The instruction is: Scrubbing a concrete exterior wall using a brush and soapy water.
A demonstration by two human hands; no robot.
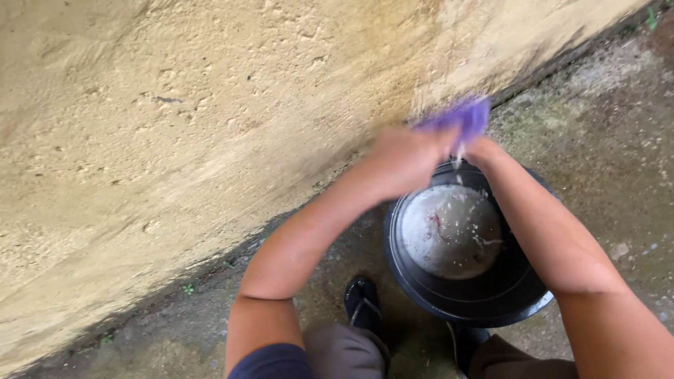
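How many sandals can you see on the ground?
2. One black sandal is on the wet ground left of the black bucket. The other sandal sits just below the bucket's rim, partly hidden by the bucket and the person's leg.

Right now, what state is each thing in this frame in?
Cloth: purple, wet, dripping, gripped in both hands above the bucket.
Bucket: black, upright on the ground, holding foamy water.
Left hand: closed on the cloth.
Right hand: closed on the cloth.
Sandal: worn, beside the bucket.
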